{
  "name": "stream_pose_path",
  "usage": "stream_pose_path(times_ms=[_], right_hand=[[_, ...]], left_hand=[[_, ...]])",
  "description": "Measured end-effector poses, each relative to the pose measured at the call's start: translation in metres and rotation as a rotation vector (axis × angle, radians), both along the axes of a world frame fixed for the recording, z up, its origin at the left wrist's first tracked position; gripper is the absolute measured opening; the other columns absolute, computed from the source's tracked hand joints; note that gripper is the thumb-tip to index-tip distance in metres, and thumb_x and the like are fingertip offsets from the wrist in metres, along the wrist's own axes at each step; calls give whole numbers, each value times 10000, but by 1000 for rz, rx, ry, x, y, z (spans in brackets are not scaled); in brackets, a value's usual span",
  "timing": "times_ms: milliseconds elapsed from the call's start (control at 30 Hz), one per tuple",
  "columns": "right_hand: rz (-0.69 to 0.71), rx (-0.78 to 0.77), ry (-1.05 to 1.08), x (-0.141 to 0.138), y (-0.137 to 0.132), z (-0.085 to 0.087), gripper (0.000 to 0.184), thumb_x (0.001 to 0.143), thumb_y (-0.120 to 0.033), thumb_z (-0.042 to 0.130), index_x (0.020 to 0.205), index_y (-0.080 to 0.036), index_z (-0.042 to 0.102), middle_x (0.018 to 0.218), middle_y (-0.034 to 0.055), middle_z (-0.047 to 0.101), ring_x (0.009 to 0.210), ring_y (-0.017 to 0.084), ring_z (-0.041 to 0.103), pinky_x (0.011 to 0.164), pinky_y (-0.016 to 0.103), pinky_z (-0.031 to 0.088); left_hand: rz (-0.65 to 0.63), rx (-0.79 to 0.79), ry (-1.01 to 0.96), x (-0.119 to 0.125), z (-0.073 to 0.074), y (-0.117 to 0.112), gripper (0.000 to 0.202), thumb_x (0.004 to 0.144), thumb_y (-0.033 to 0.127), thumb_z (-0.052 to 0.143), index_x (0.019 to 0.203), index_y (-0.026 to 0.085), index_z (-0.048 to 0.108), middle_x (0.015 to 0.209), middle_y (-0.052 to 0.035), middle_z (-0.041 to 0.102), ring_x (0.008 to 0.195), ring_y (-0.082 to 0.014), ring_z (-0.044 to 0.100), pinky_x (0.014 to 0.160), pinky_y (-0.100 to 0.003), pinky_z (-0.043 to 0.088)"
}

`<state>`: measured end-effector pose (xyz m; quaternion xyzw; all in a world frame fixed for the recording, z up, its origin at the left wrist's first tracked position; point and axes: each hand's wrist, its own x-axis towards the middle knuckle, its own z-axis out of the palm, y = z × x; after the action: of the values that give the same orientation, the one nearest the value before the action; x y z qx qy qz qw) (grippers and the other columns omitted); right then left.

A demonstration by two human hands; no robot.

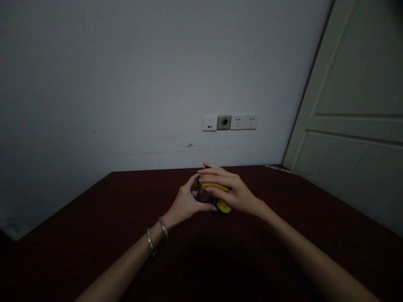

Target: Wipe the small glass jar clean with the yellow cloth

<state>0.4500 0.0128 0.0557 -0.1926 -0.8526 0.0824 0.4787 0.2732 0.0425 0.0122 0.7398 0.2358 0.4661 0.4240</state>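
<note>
Yellow cloth point(224, 207), soft, dark along its lower edge, bunched under the right hand point(241, 193); top part pressed on clear object, loose flap hanging toward 4 o'clock. Clear object point(202, 195), glassy, see-through, mostly covered, sits at 9 o'clock of the cloth, cupped by the left hand point(185, 203). Exact shape unclear, too dark.

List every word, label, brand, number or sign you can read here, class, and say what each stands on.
No text can be read.
Pale strip at the table's back right: dark marks, too small to read.
White wall plate, leftmost in the row: a tiny mark, too small to read.
Yellow cloth-like thing and glassy object in the hands: no lettering made out.
</note>
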Motion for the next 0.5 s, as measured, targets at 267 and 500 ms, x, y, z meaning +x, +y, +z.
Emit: stream_pose_path(times_ms=[267, 500], right_hand=[[-55, -343, 241, 5, 12, -1, 206, 873, -322, 558, 1009, -267, 703, 1099, 42, 699, 1043, 183, 642, 954, 420, 496], [-66, -65, 117, 2, -4, 6, 244, 884, -233, 539, 1083, -274, 673, 1178, 39, 660, 1204, 201, 539, 1027, 468, 433]], left_hand=[[49, 60, 158, 3, 9, -16, 987, 459, 304, 884, 1316, 197, 406, 1108, -126, 641, 1010, -311, 628, 830, -465, 535], [73, 109, 100, 4, 10, -15, 900, 494, 333, 873, 1270, 204, 437, 1144, -111, 625, 1014, -276, 622, 866, -436, 515]])
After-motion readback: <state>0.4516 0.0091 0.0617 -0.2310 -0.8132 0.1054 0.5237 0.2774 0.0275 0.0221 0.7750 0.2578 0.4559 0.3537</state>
